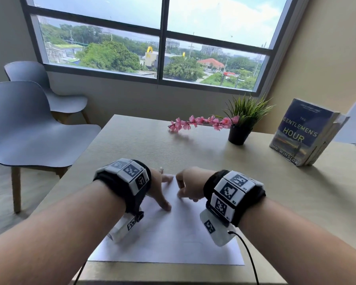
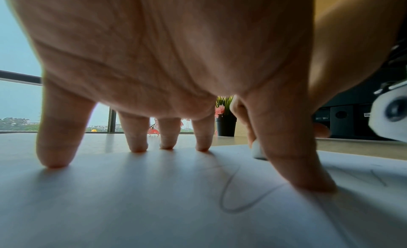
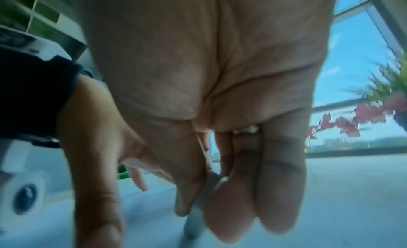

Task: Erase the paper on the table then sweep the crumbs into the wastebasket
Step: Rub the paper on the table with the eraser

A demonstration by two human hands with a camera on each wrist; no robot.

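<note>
Both forearms are bare, with no sleeves in view, and each wrist carries a wide black band (image 1: 233,197) set with white square plates printed with black block-pattern markers (image 1: 132,171). Under each band hangs a white camera housing (image 1: 216,229) bearing another such marker, its round dark lens (image 2: 396,110) visible from the opposite wrist, and a thin black cable (image 1: 249,256) trails back from the right one. A ring (image 3: 247,130) sits at the base of a right-hand finger.

Pale wooden bench (image 1: 144,145): white paper sheet (image 1: 173,239) near; black-potted green plant (image 1: 239,128), pink flower sprig (image 1: 199,122) far; upright blue paperback book (image 1: 302,130) far right.
</note>
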